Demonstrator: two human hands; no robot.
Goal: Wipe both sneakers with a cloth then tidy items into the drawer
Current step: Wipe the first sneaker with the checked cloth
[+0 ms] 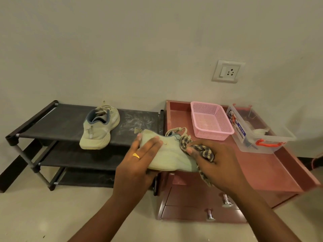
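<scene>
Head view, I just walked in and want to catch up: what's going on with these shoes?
A person's left hand holds a pale green mesh sneaker while the right hand rubs it with a brown checked cloth. The matching second sneaker rests on the black shoe rack. A pink plastic basket and clear storage box sit on the maroon cabinet, drawers closed.

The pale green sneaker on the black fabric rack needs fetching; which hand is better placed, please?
Left hand, once it frees the held pale green sneaker: it is nearer the black rack; the right hand grips the checked cloth.
</scene>
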